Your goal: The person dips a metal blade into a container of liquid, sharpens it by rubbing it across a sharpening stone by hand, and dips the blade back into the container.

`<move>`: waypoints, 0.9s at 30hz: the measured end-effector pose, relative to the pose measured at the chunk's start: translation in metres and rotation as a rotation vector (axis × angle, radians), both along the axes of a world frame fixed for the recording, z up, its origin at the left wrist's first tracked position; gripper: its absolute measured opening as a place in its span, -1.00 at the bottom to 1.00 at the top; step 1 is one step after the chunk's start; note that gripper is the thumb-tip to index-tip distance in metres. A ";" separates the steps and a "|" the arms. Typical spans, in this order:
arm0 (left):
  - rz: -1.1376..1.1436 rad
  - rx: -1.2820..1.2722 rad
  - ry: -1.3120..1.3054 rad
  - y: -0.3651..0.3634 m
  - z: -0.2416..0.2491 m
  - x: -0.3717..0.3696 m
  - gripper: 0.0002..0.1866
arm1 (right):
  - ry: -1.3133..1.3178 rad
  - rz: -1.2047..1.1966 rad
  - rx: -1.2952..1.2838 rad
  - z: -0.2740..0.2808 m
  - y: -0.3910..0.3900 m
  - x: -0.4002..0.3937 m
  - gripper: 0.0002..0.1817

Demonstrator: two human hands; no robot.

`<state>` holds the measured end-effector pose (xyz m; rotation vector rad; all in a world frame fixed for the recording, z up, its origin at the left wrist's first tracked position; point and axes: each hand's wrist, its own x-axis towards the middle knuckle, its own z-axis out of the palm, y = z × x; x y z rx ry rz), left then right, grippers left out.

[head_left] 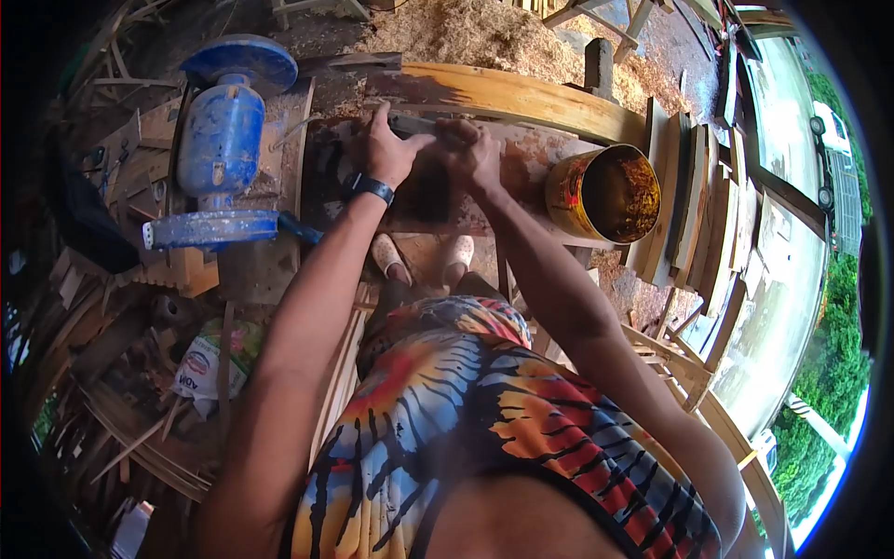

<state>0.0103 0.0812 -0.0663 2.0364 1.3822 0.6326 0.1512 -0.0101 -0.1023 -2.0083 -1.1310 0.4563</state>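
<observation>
My left hand (389,151), with a dark watch on its wrist, rests over the far part of a dark, worn bench (531,158). Its thumb and fingers are spread beside a small dark flat piece (412,125). My right hand (468,154) is closed at the other end of that piece, its fingers bent round something I cannot make out. Just beyond both hands a long wooden board (521,90) lies along the bench, part orange-brown and part dark.
To the left stands a blue bench grinder-like machine (222,140). A yellow round can (566,196) sits on the bench to the right, near stacked boards (694,200). Wood shavings (466,35) cover the ground beyond. A white plastic bag (200,368) lies at lower left.
</observation>
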 end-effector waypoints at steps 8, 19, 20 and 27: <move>-0.060 -0.001 0.135 -0.109 -0.025 -0.013 -0.41 | 0.092 -0.014 -0.004 0.008 0.001 0.002 -0.48; -0.090 -0.041 0.176 -0.140 -0.041 -0.044 -0.45 | 0.058 -0.013 -0.027 0.020 -0.038 -0.031 -0.52; -0.108 -0.025 0.191 -0.148 -0.039 -0.050 -0.44 | 0.033 0.008 -0.005 0.018 -0.046 -0.035 -0.52; -0.174 -0.015 0.400 -0.149 -0.014 -0.051 -0.39 | 0.066 0.015 0.017 0.018 -0.050 -0.037 -0.49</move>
